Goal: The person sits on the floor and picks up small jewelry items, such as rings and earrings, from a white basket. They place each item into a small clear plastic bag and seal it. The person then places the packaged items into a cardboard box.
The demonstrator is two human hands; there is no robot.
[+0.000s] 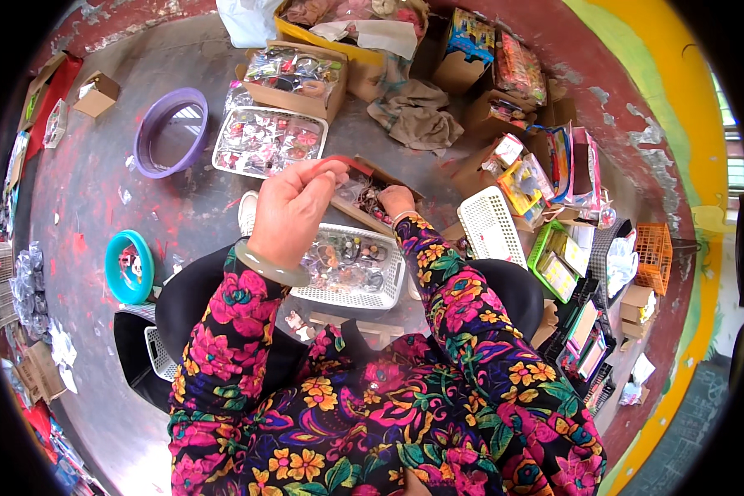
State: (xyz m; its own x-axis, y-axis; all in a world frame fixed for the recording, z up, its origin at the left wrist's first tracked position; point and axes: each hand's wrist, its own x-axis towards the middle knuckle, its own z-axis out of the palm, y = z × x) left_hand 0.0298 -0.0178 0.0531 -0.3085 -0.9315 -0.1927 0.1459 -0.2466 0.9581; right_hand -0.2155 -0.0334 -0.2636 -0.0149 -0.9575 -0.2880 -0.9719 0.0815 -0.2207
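Near the centre of the head view, the person's two hands work at different heights over a cluttered floor. The left hand (293,211) is raised, back of the hand toward the camera, wrist roughly straight; its forearm rises from the lower edge in a floral sleeve (238,318), with a pale bangle (271,266) at the wrist. Thumb and forefinger form a narrow pinch — holding a thin red strip (351,164), which arcs from the fingertips toward the right, over the cardboard box (362,217). The right hand (398,201) lies farther right, its forearm slanting up and leftward across the body, a thin bracelet (405,217) at the wrist. Its fingers point down into the right part of the same box, among small dark and reddish pieces (368,197); the fingertips are hidden, so whether they grip anything cannot be told. Just below the box, between the forearms, sits a white perforated basket (349,302) of small clear packets. A second white basket (238,172) of packets stands beyond the left hand — beside a purple basin (143,140). Farther down on the left is a teal basin (114,277) with small items inside.
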